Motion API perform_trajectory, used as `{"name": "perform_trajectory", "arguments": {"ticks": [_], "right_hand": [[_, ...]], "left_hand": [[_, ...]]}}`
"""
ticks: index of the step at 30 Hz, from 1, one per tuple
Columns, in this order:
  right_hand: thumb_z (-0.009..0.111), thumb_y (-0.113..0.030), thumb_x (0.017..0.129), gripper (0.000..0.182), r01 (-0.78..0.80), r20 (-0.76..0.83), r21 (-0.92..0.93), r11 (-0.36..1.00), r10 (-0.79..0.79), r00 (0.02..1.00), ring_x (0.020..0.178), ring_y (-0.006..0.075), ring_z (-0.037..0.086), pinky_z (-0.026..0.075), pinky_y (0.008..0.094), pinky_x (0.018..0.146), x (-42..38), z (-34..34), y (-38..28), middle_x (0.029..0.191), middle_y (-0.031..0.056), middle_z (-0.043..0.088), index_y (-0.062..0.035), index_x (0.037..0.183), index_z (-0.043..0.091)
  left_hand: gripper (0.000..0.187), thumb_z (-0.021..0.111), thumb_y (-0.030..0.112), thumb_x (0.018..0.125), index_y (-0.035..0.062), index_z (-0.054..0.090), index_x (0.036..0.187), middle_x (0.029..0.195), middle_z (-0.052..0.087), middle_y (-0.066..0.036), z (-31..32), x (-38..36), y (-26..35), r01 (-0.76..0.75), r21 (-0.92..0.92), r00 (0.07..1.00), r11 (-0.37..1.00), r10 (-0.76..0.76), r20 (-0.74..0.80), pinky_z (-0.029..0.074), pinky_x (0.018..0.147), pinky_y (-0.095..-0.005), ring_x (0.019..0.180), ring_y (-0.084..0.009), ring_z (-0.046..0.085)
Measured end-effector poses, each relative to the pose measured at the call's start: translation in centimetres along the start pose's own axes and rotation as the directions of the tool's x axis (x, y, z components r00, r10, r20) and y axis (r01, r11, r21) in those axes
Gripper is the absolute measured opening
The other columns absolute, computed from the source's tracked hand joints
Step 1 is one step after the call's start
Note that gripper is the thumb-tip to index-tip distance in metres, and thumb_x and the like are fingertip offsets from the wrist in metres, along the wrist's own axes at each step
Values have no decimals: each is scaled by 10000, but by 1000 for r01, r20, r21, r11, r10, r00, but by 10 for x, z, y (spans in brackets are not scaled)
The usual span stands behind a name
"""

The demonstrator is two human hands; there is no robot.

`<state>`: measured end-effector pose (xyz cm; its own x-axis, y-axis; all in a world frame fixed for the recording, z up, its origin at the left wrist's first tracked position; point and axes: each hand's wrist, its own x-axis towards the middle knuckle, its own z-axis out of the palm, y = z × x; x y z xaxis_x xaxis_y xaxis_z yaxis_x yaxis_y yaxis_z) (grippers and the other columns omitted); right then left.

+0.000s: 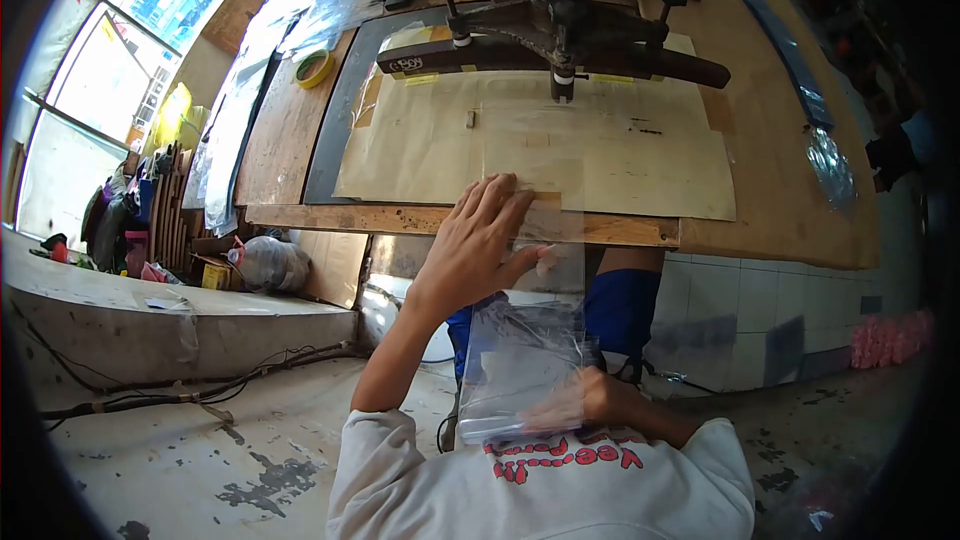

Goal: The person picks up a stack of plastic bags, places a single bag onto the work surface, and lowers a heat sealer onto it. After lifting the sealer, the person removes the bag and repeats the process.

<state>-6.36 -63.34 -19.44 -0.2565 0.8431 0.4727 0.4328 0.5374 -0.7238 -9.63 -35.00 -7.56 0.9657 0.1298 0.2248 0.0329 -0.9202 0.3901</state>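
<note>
Pressing our left hand [480, 240], fingers spread, on a clear plastic sheet [560, 175] at the workbench [790, 210] edge; our right hand [590, 400] grips a stack of plastic bags [515, 370].

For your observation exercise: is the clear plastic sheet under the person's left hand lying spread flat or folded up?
Spread flat. The clear plastic sheet lies smooth on the paper-covered board, with the left hand pressing its near edge.

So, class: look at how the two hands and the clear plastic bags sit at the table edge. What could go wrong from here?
1. The left hand presses one clear plastic bag flat where it overhangs the wooden table edge; it could slide off or shift out of place.
2. The right hand holds a loose stack of bags against the body; some could slip to the dirty floor.
</note>
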Motion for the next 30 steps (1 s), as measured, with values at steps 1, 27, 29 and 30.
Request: {"name": "perform_trajectory", "arguments": {"ticks": [1, 27, 29, 30], "right_hand": [[661, -133, 850, 342, 22, -9, -6, 1000, -22, 1000, 759, 193, 713, 549, 267, 601, 10, -9, -8, 1129, 114, 719, -103, 1186, 716], [634, -340, 897, 377, -282, -500, 324, 903, 417, 759, 752, 193, 735, 576, 271, 675, 84, -69, 3, 927, 120, 757, 10, 991, 741], [564, -467, 931, 509, -282, -507, 492, 824, 534, 676, 770, 204, 738, 577, 279, 695, 75, -58, 21, 930, 125, 756, 6, 995, 741], [530, -527, 943, 574, -286, -502, 543, 789, 579, 643, 782, 208, 739, 577, 283, 705, 72, -55, 27, 934, 128, 756, 4, 998, 740]], "left_hand": [[675, 668, 521, 860, 14, 531, 1284, 1427, 439, -229, -1, 3, 2, 17, 2, 1000, 1000, -17, 26, 316, 1131, -505, 1344, -423, 398], [880, 469, 649, 932, -47, 371, 1460, 1545, 301, -278, 39, 104, -72, 23, 220, 995, 975, -1, -101, 187, 1216, -426, 1463, -374, 262], [855, 484, 626, 931, -65, 412, 1430, 1520, 339, -289, 45, 119, -85, 23, 177, 988, 984, 4, -152, 217, 1202, -435, 1445, -391, 293], [843, 492, 614, 931, -74, 433, 1415, 1507, 357, -294, 44, 124, -84, 20, 155, 984, 988, 7, -176, 232, 1196, -440, 1436, -399, 309]]}}
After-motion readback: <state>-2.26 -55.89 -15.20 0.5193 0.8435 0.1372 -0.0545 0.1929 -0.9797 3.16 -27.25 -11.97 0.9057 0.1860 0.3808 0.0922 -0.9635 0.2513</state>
